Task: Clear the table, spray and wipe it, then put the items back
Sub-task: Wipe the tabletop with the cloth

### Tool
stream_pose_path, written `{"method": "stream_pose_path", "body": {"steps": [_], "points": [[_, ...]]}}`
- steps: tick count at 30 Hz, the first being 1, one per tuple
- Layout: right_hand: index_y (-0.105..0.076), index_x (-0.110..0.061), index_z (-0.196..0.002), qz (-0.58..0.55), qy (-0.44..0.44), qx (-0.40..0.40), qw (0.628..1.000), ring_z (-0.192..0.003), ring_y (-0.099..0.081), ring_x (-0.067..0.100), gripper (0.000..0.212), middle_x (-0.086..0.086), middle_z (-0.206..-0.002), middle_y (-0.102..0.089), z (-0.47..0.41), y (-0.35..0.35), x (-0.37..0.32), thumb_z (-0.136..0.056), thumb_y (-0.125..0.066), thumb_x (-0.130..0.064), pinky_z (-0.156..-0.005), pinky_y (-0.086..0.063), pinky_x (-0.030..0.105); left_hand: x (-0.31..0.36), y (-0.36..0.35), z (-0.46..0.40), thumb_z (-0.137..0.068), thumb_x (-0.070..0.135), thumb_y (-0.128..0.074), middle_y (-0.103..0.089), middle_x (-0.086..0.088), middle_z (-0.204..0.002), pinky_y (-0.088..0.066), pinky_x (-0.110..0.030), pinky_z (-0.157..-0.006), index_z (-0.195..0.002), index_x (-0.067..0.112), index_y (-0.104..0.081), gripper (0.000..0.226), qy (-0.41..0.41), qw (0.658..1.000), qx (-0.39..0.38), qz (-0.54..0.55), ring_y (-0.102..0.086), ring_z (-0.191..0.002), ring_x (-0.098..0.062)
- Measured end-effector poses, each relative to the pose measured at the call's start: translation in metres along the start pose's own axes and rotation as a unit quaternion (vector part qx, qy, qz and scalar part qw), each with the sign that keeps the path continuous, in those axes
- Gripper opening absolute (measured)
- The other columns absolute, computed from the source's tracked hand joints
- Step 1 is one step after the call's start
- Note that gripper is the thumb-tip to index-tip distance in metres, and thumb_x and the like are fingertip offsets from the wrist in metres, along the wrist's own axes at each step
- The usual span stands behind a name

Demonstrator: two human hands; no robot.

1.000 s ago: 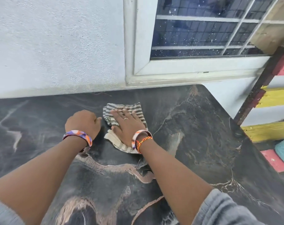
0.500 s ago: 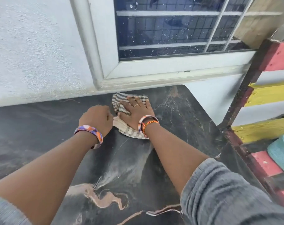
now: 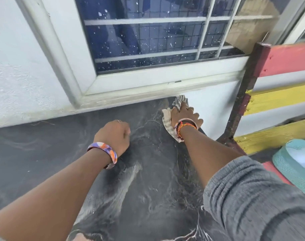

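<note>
- The right hand (image 3: 184, 115) presses the striped beige cloth (image 3: 168, 126) flat on the dark marbled table (image 3: 61, 153), at its far corner below the white window frame (image 3: 148, 80).
- The left hand (image 3: 114, 135) rests clenched, holding nothing.
- The cloth may slip over the table edge.

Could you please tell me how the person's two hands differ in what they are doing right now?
The right hand lies on the striped cloth at the table's far corner; the left hand is curled into a fist, holding nothing, nearer the middle. Both rest on the dark table and wear bracelets.
</note>
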State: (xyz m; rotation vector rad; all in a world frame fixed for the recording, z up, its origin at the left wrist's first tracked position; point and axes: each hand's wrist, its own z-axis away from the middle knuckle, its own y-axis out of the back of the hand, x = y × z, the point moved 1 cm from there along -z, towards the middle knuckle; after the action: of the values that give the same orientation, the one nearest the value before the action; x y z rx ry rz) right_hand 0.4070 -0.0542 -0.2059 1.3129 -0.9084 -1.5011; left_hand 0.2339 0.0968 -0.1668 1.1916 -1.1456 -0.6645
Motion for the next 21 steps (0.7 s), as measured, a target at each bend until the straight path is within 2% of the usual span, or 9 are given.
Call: {"method": "stream_pose_path", "body": {"steps": [3, 7, 9, 11, 13, 15, 17, 21], "points": [[-0.016, -0.019, -0.15, 0.017, -0.026, 0.033, 0.999, -0.139, -0.028, 0.033, 0.058, 0.011, -0.154, -0.028, 0.016, 0.003, 0.009, -0.098, -0.02, -0.044, -0.109, -0.024, 0.047, -0.011, 0.015, 0.011, -0.086, 0.009, -0.041, -0.065, -0.01, -0.105, -0.051, -0.042, -0.086, -0.093, 0.01, -0.066, 0.026, 0.017, 1.0, 0.011, 0.005, -0.06, -0.096, -0.032], [-0.012, -0.019, -0.151, 0.069, 0.031, 0.02, 0.997, -0.147, -0.001, 0.032, 0.059, 0.01, -0.16, -0.006, 0.042, -0.004, -0.006, -0.098, -0.018, -0.044, -0.117, -0.001, 0.053, -0.051, 0.034, 0.033, -0.088, 0.012, -0.041, -0.064, -0.009, -0.105, -0.052, -0.041, -0.085, -0.093, 0.011, -0.066, 0.025, 0.051, 0.998, 0.023, -0.01, -0.06, -0.095, -0.033], [-0.013, -0.02, -0.151, 0.069, 0.083, 0.004, 0.994, -0.147, 0.001, 0.031, 0.059, 0.009, -0.16, -0.004, 0.057, -0.013, -0.028, -0.098, -0.018, -0.046, -0.118, 0.001, 0.052, -0.074, 0.041, 0.045, -0.093, 0.022, -0.041, -0.06, -0.011, -0.092, -0.05, -0.038, -0.078, -0.078, 0.01, -0.063, 0.029, 0.067, 0.997, 0.028, -0.021, -0.06, -0.092, -0.035], [-0.013, -0.021, -0.151, 0.072, 0.14, -0.011, 0.987, -0.148, 0.0, 0.029, 0.059, 0.008, -0.16, -0.003, 0.078, -0.028, -0.059, -0.097, -0.018, -0.046, -0.118, 0.002, 0.051, -0.098, 0.047, 0.06, -0.095, 0.035, -0.039, -0.05, -0.008, -0.075, -0.044, -0.034, -0.067, -0.055, 0.011, -0.046, 0.047, 0.097, 0.994, 0.028, -0.028, -0.057, -0.081, -0.035], [-0.015, -0.022, -0.15, 0.078, 0.207, -0.025, 0.975, -0.148, 0.0, 0.027, 0.059, 0.007, -0.16, -0.005, 0.1, -0.045, -0.093, -0.097, -0.02, -0.046, -0.119, 0.001, 0.05, -0.119, 0.051, 0.077, -0.094, 0.042, -0.037, -0.046, -0.006, -0.066, -0.04, -0.032, -0.062, -0.047, 0.012, -0.039, 0.056, 0.137, 0.989, 0.038, -0.031, -0.054, -0.07, -0.033], [-0.017, -0.022, -0.15, 0.079, 0.286, -0.037, 0.954, -0.148, -0.004, 0.026, 0.057, 0.005, -0.16, -0.009, 0.123, -0.062, -0.129, -0.097, -0.024, -0.043, -0.119, -0.001, 0.048, -0.135, 0.054, 0.093, -0.094, 0.042, -0.037, -0.044, -0.006, -0.062, -0.038, -0.031, -0.06, -0.046, 0.01, -0.04, 0.058, 0.163, 0.984, 0.057, -0.035, -0.049, -0.066, -0.031], [-0.018, -0.023, -0.15, 0.072, 0.375, -0.065, 0.922, -0.147, -0.006, 0.025, 0.055, 0.003, -0.16, -0.012, 0.148, -0.076, -0.164, -0.098, -0.027, -0.039, -0.12, -0.001, 0.044, -0.148, 0.057, 0.107, -0.095, 0.04, -0.035, -0.046, -0.008, -0.067, -0.036, -0.032, -0.061, -0.052, 0.008, -0.045, 0.055, 0.187, 0.978, 0.081, -0.048, -0.048, -0.069, -0.031], [-0.015, -0.03, -0.15, 0.108, 0.554, -0.138, 0.814, -0.148, -0.005, 0.021, 0.053, -0.006, -0.16, -0.009, 0.204, -0.097, -0.208, -0.099, -0.027, -0.04, -0.12, 0.0, 0.042, -0.172, 0.062, 0.121, -0.095, 0.029, -0.038, -0.061, -0.02, -0.09, -0.044, -0.038, -0.068, -0.076, 0.003, -0.06, 0.04, 0.227, 0.966, 0.1, -0.067, -0.058, -0.089, -0.04]]}}
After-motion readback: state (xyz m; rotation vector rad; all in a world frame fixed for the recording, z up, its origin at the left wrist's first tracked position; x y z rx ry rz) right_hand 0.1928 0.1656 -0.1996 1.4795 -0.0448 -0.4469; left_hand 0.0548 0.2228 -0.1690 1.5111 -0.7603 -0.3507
